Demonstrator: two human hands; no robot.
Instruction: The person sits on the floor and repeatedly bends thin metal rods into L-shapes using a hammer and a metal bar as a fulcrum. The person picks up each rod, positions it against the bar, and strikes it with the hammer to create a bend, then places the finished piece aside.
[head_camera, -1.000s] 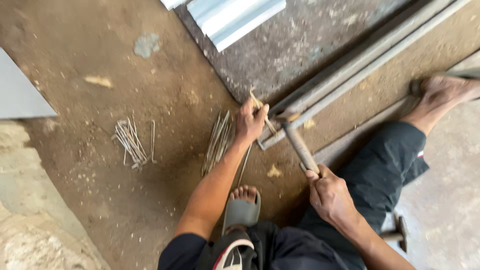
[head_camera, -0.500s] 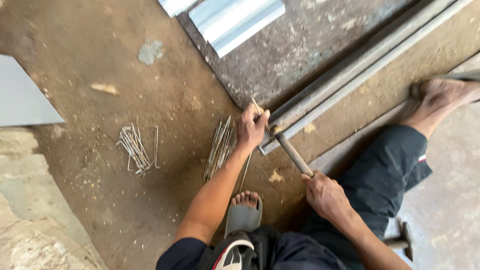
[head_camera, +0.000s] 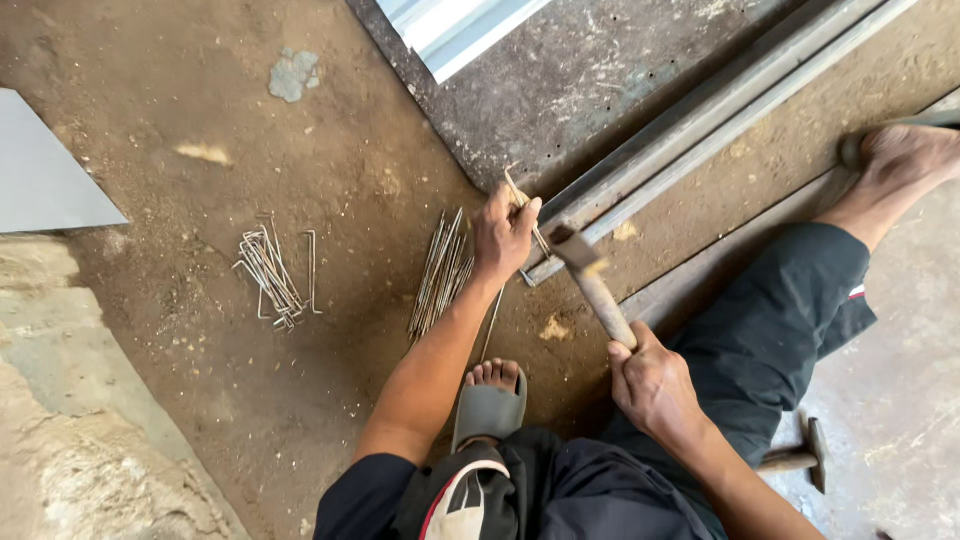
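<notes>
Hammer (head_camera: 590, 280), with worn wooden handle and dark metal head, had dropped since half a second earlier, its head now meeting the end of the long grey metal rail (head_camera: 700, 120) on the dirt floor (head_camera: 330, 180). The right hand (head_camera: 650, 385) was clenched around the handle's lower end. The left hand (head_camera: 503, 235) pinched a thin wire rod (head_camera: 520, 195) against the rail, just left of the hammer head. Straight rods (head_camera: 440, 275) lay bundled beside that hand; bent ones (head_camera: 272, 275) lay farther left.
</notes>
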